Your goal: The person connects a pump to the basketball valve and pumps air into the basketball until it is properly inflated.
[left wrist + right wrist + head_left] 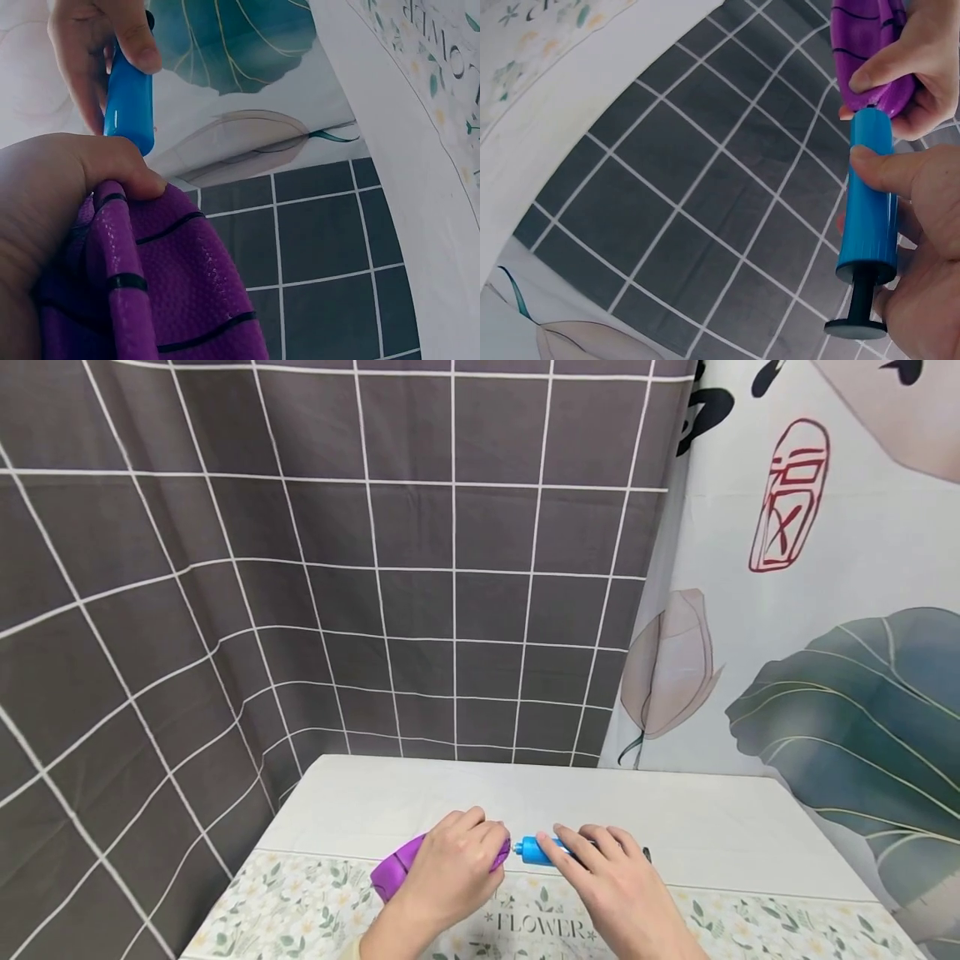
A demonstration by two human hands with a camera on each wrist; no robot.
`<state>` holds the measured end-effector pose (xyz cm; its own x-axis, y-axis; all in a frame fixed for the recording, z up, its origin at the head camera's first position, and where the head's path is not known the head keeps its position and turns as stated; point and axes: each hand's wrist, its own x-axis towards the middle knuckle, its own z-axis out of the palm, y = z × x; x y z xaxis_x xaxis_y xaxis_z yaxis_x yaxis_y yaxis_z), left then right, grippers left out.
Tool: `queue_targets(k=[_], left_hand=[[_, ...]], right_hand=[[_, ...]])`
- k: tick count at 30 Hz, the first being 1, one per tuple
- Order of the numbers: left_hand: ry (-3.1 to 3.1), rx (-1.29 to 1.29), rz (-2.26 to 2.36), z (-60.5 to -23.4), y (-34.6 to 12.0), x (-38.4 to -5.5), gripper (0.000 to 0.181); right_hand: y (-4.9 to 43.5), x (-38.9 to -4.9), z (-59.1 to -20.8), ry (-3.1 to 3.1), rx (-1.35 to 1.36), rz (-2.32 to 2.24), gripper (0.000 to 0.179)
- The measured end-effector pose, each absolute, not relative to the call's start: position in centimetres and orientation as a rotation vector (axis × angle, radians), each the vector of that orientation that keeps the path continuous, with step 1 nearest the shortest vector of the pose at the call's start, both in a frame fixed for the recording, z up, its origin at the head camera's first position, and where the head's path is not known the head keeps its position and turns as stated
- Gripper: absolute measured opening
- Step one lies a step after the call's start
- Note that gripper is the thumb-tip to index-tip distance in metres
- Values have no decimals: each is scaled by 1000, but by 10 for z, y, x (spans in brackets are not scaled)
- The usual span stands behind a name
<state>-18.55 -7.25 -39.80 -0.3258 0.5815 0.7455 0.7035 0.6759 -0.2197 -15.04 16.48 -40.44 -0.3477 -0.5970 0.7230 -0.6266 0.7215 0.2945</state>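
Folded and limp, a deflated purple ball (392, 875) with black lines and pebbled skin is gripped by my left hand (453, 864). In the left wrist view the thumb presses on the top of the ball's fold (199, 262). My right hand (618, 885) holds a blue hand pump (531, 850) around its barrel, with the thumb along the side. The pump's black plunger handle (855, 328) sticks out at the back. Its metal tip points at the ball, close to its edge; whether they touch I cannot tell.
Both hands are over a white table (420, 785) with a floral printed cloth (292, 893) along the front. A dark grid curtain (450, 610) hangs behind and on the left. A white curtain with leaf prints (750, 635) hangs at the right.
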Motion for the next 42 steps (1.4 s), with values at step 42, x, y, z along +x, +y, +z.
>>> queue_targets(k=[42], left_hand=[[-2542,-1075,-291,-434,-102,-215,16]], right_hand=[[199,-162,-451,-2258,663,929,54]])
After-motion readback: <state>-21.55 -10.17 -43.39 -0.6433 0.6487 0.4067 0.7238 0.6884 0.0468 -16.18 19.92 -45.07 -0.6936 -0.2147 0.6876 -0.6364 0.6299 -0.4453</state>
